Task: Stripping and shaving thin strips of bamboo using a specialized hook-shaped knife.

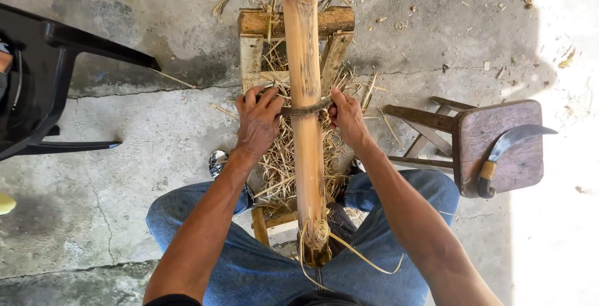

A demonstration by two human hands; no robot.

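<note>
A long pale bamboo pole (304,50) runs from between my knees up over a small wooden stand (252,24). Across it lies a curved metal scraping blade (305,109). My left hand (258,119) grips the blade's left end and my right hand (345,116) grips its right end, one on either side of the pole. Thin shavings (279,156) pile up under the pole, and curled strips hang from its near end (317,234).
A black plastic chair (43,87) stands at the left. At the right a small wooden stool (493,137) lies tipped on its side, with a curved knife (508,147) resting on its seat. The floor is cracked concrete, in bright sun at the right.
</note>
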